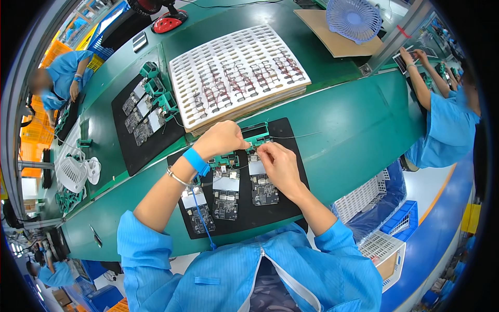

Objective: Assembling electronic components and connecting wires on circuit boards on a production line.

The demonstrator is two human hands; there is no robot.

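Three circuit boards lie side by side on a black mat (244, 224), each with a pale rectangular patch. Both hands are at the far end of the rightmost circuit board (265, 191), where a green plastic frame (255, 131) is joined to it. My left hand (224, 139) comes in from the left, fingers curled in a pinch at the frame's near edge. Opposite it, my right hand (280, 165) pinches close to the same spot. What sits between the fingertips is too small to make out. A thin grey wire (299, 137) runs right from the frame.
Beyond the mat stands a stacked white foam tray (234, 67) holding small parts with red and black wires. Another black mat (127, 151) with boards lies left. A blue cord (201, 216) hangs from my left wrist. Co-workers sit left and right; a blue basket (354, 20) stands far right.
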